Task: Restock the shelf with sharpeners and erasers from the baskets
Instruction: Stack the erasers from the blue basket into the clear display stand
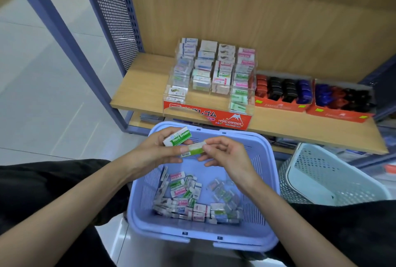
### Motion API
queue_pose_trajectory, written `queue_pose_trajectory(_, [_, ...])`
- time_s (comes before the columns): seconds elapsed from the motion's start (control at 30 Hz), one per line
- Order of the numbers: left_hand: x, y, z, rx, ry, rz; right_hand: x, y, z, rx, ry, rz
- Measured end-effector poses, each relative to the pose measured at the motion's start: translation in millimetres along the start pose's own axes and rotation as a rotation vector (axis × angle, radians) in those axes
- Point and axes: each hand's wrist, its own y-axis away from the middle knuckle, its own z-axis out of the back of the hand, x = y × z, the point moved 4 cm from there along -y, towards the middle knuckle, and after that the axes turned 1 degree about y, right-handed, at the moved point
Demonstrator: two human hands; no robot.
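while both hands sit above the lilac basket (214,243), the left hand (156,152) has its fingers curled round a green-labelled eraser (177,136) with its thumb on a second eraser (192,149) — the right hand (227,156) pinches that one's other end between thumb and fingertips. loose erasers (188,200) lie heaped on the basket floor. the wooden shelf (143,86) behind carries the clear eraser rack (212,71), red cartons of sharpeners (282,91) just right of it — a white basket (317,181) stands beside the lilac one.
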Motion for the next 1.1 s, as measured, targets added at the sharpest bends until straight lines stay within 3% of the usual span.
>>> queue_pose_trajectory(0.17, [4.1,1.0,-2.1,-0.017,-0.022,-0.026,-6.1,1.4,0.1,0.003,-0.032,0.032])
queue_pose_trajectory(0.37, [4.1,-8.4,-10.6,0.003,-0.022,0.000,-11.5,-9.9,2.9,-0.162,-0.159,0.004])
queue_pose_trajectory(0.47, [2.4,-11.8,-13.4,-0.042,-0.001,0.030,-8.1,-15.8,2.2,-0.129,-0.147,0.011])
queue_pose_trajectory(0.63, [6.8,-15.4,-12.4,-0.161,0.022,0.104,1.4,-27.0,4.0,-0.061,-0.031,-0.001])
queue_pose_trajectory(0.83, [8.2,-16.0,-14.4,-0.118,0.010,0.149,8.0,-35.3,3.9,-0.039,0.203,-0.002])
queue_pose_trajectory(1.0, [10.2,-15.7,-10.2,-0.246,0.213,0.179,2.0,-27.6,10.0,-0.060,0.196,0.013])
queue_pose_trajectory(1.1, [12.3,-16.5,-6.8,-0.296,0.279,0.184,-7.4,-15.0,9.2,0.005,0.371,0.074])
